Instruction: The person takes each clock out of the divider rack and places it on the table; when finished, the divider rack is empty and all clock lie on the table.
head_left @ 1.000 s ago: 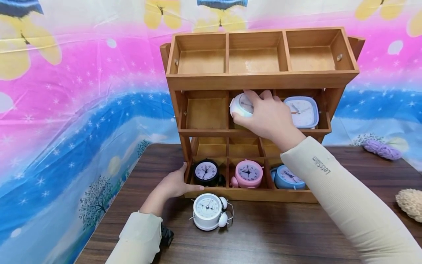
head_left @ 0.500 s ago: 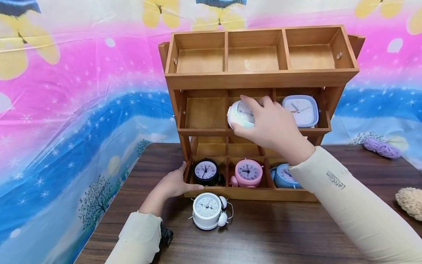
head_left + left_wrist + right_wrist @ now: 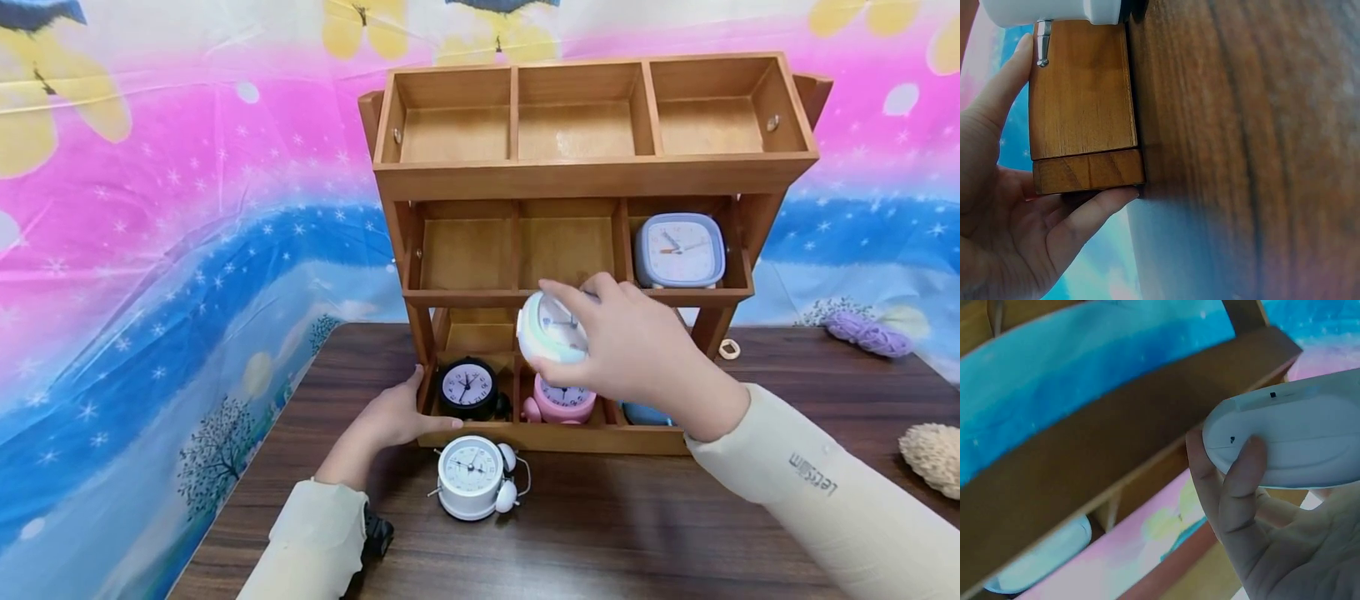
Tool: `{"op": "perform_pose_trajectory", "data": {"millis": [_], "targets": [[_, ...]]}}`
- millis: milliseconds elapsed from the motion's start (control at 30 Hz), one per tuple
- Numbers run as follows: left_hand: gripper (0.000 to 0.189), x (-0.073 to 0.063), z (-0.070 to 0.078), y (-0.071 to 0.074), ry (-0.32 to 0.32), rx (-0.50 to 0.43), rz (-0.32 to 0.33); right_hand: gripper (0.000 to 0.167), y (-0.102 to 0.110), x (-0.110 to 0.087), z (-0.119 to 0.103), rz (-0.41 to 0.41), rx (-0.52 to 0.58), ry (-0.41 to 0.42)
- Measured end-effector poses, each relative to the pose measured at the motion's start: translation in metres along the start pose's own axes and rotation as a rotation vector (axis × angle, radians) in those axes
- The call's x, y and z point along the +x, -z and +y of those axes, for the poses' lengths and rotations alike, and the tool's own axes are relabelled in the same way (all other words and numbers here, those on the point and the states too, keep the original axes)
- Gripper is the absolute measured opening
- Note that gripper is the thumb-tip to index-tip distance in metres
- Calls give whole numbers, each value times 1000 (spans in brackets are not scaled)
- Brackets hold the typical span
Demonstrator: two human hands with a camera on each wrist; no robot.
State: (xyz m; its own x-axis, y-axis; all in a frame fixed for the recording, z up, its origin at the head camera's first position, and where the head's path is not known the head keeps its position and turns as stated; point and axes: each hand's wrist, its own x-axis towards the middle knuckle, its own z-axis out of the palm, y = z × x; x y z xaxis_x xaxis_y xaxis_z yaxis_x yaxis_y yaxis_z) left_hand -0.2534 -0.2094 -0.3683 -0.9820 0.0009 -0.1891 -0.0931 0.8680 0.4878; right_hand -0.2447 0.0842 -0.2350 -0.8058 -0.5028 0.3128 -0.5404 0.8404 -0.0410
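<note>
My right hand (image 3: 630,342) holds a rounded white alarm clock (image 3: 551,329) in front of the shelf, below the middle tier's front edge. In the right wrist view the thumb presses on the white clock's smooth casing (image 3: 1297,434). My left hand (image 3: 390,412) grips the lower left corner of the wooden shelf (image 3: 600,177), thumb along the front board, fingers at the end panel. A white twin-bell alarm clock (image 3: 471,475) lies face up on the table beside that thumb. The bottom tier holds a black clock (image 3: 467,390), a pink clock (image 3: 558,404) partly covered, and a blue clock (image 3: 647,414) mostly hidden.
A lavender square clock (image 3: 681,250) stands in the middle tier's right compartment. On the dark wood table (image 3: 600,525) lie purple yarn (image 3: 868,333), a small ring-like piece (image 3: 728,349) and a beige fluffy bundle (image 3: 932,458). A patterned cloth (image 3: 187,167) hangs behind.
My right hand has drawn the white clock out of the middle tier's centre compartment and lowered it in front of the shelf. The left hand has stayed on the shelf corner.
</note>
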Motion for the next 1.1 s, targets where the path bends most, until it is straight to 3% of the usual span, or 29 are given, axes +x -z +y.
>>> {"op": "perform_pose_trajectory", "data": {"millis": [167,300,567,767,1100], "targets": [[115,2,-1,-1,2,5,-1,97,-17,-16,4,9,-4,34],[115,3,-1,-2,4,10,0,92,-28,-29,5,29,0,59],[115,4,-2,-3,-1,-2,0,84,-48,-51,6,-43,16,89],[116,5,-2,-4,8,-3,-8,84,-67,-64,6,-5,19,161],[116,7,-3,-4,12,3,-5,85,-86,-76,4,-19,50,163]]}}
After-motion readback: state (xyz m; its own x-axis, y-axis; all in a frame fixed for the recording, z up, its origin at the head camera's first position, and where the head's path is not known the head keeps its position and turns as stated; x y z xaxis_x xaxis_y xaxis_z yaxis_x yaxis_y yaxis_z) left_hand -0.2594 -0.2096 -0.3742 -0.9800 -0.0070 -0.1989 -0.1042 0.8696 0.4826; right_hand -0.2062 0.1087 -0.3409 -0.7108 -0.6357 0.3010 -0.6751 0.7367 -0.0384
